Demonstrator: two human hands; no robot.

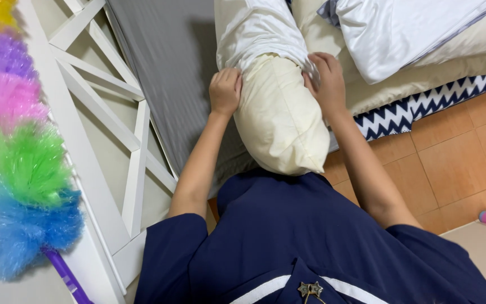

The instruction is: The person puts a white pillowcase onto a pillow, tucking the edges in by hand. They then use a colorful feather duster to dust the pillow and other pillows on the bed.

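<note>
Both my left hand [225,90] and right hand [326,83] clench the white cotton pillowcase [257,28] mid-frame around the cream pillow [279,118]; uneven tugging could bunch it.

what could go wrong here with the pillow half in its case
The cream pillow is propped against the person's body and overhangs the bed edge, so it may slide to the orange tiled floor. The left hand and right hand grip the white pillowcase at its bunched opening, so it could snag or go on crooked.
</note>
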